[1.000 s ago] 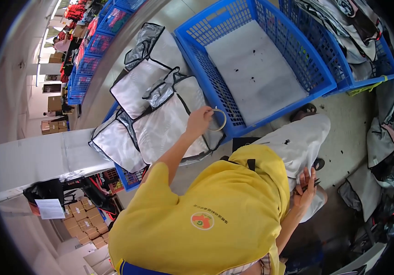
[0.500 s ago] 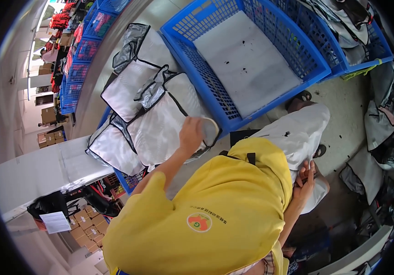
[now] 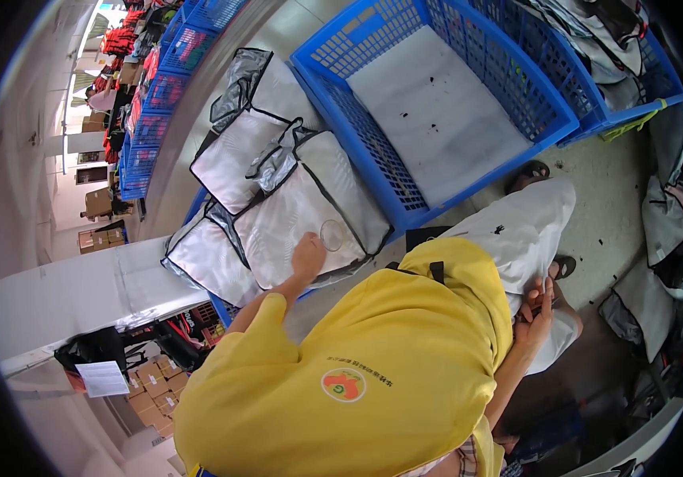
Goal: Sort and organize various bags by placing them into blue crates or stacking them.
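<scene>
My left hand point(image 3: 308, 256) is closed, gripping the edge of a clear round thing point(image 3: 333, 235) with a pale rim; its kind is hard to make out. It is held over a pile of white padded fabric pieces point(image 3: 294, 215) with black edging and grey see-through panels. These lie heaped to the left of a large blue plastic crate point(image 3: 405, 211). By my right knee, my right hand point(image 3: 536, 310) has its fingers drawn together beside the white trousers point(image 3: 516, 222). Whatever they may hold is hidden by the fingers.
A white sheet point(image 3: 445, 111) with a few dark scraps lines the crate. Another blue crate point(image 3: 596, 111) at the upper right holds more fabric pieces. Grey-white pieces point(image 3: 644, 294) lie along the right side. Stacked blue crates point(image 3: 151, 119) and cardboard boxes point(image 3: 151, 389) stand farther left.
My left hand has moved left, away from the pile's right edge, with the clear round thing tilted differently. My right hand stays by the knee, its fingers slightly more bent. The view has shifted a little.
</scene>
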Demonstrator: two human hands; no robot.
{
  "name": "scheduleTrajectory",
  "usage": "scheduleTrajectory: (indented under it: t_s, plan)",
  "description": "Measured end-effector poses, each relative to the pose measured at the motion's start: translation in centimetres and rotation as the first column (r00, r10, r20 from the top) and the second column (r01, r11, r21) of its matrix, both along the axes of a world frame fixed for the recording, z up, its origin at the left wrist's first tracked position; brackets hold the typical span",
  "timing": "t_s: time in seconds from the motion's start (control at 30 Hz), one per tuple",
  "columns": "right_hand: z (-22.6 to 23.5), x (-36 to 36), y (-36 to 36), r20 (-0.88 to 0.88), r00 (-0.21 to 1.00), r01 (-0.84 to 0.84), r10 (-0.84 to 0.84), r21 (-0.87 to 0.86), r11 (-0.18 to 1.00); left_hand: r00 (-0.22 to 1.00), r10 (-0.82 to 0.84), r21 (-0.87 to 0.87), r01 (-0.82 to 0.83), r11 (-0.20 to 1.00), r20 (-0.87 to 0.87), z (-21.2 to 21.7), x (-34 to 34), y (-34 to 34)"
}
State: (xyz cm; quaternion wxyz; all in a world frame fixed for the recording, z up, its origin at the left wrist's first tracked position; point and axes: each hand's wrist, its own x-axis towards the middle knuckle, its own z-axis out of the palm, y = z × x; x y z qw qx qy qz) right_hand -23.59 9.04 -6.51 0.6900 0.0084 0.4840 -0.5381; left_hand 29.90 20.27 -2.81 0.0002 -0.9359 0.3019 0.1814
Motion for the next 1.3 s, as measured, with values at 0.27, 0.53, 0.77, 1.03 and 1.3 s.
scheduleTrajectory:
  t_s: [0.27,0.53,0.77,1.03,1.3]
  plan:
    - [1.0,0.1,-1.0,-0.035,0.998,0.065,-0.059,0.193,0.979,0.905,-0.293,0.026,0.3,0.954,0.307,0.5,6.5,-8.2]
    - [0.7,-0.9,-2.2,0.074,0.981,0.15,-0.177,0.28,0.948,0.461,-0.746,-0.432,0.865,0.257,0.48,4.8,-14.0,-42.5]
    - [-0.4,-1.5,-3.7,0.116,0.971,0.14,-0.211,0.442,0.886,0.103,-0.849,-0.177,0.984,0.011,0.518,-0.2,-27.3,-70.9]
    - [2.2,-3.2,-9.2,0.17,0.985,-0.146,0.044,0.66,0.737,0.743,-0.248,-0.499,-0.131,0.857,-0.622,-3.7,-35.2,-97.1]
    - [1.8,-1.3,-8.4,0.029,0.998,0.018,-0.047,0.635,0.772,0.736,-0.535,-0.793,-0.005,0.61,-0.416,-0.8,-35.9,-96.4]
